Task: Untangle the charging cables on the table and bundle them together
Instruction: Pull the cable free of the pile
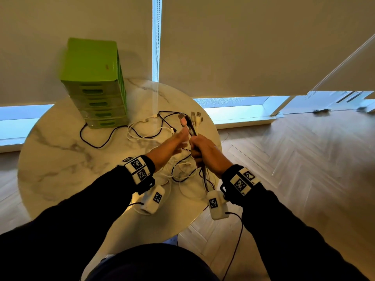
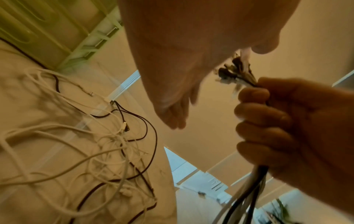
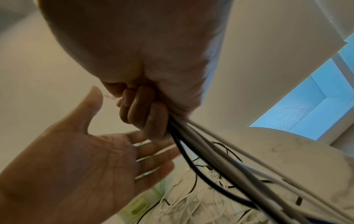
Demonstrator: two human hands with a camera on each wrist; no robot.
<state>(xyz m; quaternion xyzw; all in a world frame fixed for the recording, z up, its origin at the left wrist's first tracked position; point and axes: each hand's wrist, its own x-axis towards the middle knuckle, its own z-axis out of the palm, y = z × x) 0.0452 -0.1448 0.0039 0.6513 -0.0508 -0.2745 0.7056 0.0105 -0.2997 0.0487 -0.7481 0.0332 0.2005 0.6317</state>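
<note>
Charging cables, part gathered, above round marble table [image 1: 60, 151]

Right hand [image 1: 205, 151] fist-wrapped around cable bundle [image 1: 191, 123], plugs upward; left hand [image 1: 172, 146] beside it, fingers spread, empty; loose cables [image 1: 142, 130] on tabletop.

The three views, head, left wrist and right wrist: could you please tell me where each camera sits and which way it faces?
Head: worn high, looks down at the table; both sleeves, left hand, right hand.
Left wrist: looks along the open palm toward the right hand's fist.
Right wrist: looks up along the fist gripping the cable bundle.
Shared: all three show both hands, the bundle and the green drawer unit.
</note>
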